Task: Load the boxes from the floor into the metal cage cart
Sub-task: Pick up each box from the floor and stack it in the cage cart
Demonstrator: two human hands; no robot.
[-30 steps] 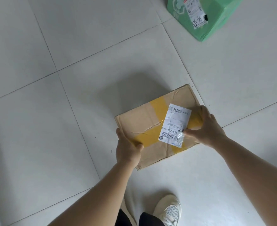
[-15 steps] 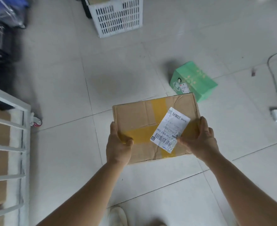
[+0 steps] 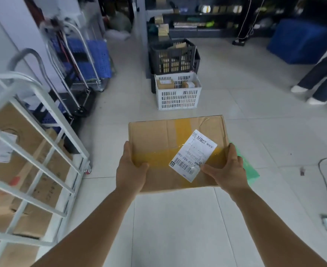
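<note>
item: cardboard box (image 3: 158, 139), flat, label up, carried clear of the floor. left hand (image 3: 131, 170) and right hand (image 3: 229, 170) clasp opposite near edges, keeping it level. metal cage cart (image 3: 43, 151) stands left, part-loaded.

Green box (image 3: 252, 170) mostly hidden behind the cardboard box (image 3: 158, 137); cage cart (image 3: 33, 151) left of it ran off frame.

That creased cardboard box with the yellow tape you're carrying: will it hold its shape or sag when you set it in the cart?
The cardboard box probably flexes a little: its top is creased and dented. It seems light for its size, since the left hand and right hand carry it by the near corners alone. The glossy yellow tape may be slippery.
</note>
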